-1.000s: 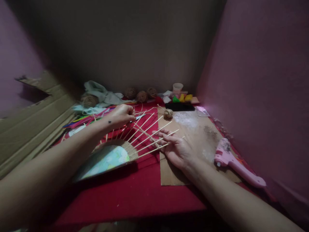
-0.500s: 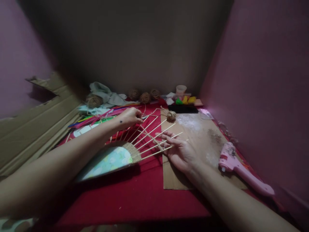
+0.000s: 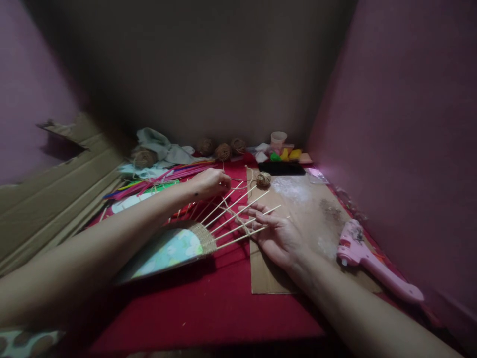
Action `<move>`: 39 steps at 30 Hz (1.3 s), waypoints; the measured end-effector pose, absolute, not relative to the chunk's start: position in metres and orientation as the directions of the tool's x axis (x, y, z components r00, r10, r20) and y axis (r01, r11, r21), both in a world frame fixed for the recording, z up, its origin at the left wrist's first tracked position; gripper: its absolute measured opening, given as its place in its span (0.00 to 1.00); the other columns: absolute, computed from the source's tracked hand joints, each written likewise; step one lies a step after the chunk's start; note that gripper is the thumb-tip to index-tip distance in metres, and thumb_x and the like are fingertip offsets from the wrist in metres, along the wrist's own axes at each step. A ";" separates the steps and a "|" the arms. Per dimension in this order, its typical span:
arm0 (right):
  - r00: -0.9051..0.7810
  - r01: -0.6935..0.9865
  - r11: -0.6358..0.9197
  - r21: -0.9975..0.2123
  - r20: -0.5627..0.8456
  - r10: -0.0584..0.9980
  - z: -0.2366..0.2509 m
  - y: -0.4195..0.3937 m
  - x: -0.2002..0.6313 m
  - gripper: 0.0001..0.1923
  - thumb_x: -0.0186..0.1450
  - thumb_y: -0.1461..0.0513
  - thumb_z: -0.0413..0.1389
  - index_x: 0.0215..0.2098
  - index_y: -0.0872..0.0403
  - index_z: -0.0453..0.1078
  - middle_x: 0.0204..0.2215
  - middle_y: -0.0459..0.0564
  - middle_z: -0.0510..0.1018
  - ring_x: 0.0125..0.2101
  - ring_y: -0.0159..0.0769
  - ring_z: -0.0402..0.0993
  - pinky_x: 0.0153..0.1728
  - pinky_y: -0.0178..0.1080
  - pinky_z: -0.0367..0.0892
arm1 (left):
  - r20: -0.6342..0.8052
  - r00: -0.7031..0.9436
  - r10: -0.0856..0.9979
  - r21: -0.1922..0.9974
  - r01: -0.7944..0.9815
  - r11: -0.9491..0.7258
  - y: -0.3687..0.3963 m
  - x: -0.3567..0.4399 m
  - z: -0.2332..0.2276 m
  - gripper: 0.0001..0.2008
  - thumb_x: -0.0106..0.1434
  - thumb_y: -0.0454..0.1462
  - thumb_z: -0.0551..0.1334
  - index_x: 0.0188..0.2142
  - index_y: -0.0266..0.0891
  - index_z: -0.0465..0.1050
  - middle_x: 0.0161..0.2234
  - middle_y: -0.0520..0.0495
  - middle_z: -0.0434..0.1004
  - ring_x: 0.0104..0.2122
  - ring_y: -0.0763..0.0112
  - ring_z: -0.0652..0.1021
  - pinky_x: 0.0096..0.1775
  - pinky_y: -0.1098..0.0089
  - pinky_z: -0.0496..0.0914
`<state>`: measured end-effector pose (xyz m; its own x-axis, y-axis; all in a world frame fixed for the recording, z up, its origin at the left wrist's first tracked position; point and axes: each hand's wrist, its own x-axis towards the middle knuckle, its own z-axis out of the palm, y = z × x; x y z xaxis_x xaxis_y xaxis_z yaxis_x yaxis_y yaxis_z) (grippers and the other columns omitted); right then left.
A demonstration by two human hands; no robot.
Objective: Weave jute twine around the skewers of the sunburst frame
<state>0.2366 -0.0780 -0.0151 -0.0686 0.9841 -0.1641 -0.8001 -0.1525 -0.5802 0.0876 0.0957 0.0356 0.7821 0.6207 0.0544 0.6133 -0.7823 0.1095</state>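
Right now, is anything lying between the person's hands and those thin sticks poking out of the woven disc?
Nothing visible does. The left hand pinches twine right among the sticks, and the right hand lies under their tips, fingers touching them. The twine ball sits beyond, clear of both.

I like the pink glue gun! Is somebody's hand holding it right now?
No, the pink glue gun lies alone on the brown cardboard, apart from the right hand.
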 end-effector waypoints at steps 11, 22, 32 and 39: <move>-0.054 -0.811 -0.153 -0.564 -0.189 0.981 -0.014 -0.078 0.235 0.11 0.54 0.70 0.57 0.36 0.57 0.67 0.34 0.52 0.78 0.31 0.38 0.77 0.39 0.43 0.68 | -0.132 0.575 0.807 0.361 0.786 -0.501 0.111 0.120 0.045 0.05 0.50 0.32 0.60 0.25 0.35 0.75 0.17 0.52 0.72 0.19 0.73 0.72 0.24 0.74 0.63; -0.064 -0.814 -0.157 -0.559 -0.183 0.981 -0.012 -0.078 0.234 0.12 0.53 0.70 0.57 0.36 0.57 0.67 0.35 0.51 0.76 0.31 0.37 0.76 0.38 0.42 0.67 | -0.262 0.443 0.857 0.412 0.855 -0.316 0.136 0.126 0.041 0.09 0.57 0.33 0.57 0.27 0.30 0.74 0.22 0.44 0.77 0.17 0.76 0.73 0.24 0.74 0.67; -0.073 -0.811 -0.159 -0.562 -0.172 0.982 -0.014 -0.078 0.236 0.10 0.54 0.70 0.57 0.35 0.57 0.67 0.35 0.51 0.76 0.31 0.36 0.75 0.40 0.43 0.67 | -0.048 0.558 0.828 0.072 0.829 -0.554 0.133 0.103 0.053 0.04 0.48 0.33 0.62 0.23 0.37 0.77 0.20 0.50 0.72 0.26 0.71 0.71 0.29 0.73 0.59; -0.053 -0.804 -0.163 -0.572 -0.204 0.978 -0.011 -0.078 0.235 0.11 0.54 0.70 0.56 0.36 0.57 0.66 0.35 0.51 0.76 0.30 0.36 0.76 0.37 0.42 0.68 | -0.068 0.510 0.857 -0.022 0.858 -0.513 0.108 0.044 0.063 0.09 0.53 0.37 0.59 0.31 0.38 0.78 0.23 0.51 0.74 0.26 0.73 0.71 0.29 0.74 0.59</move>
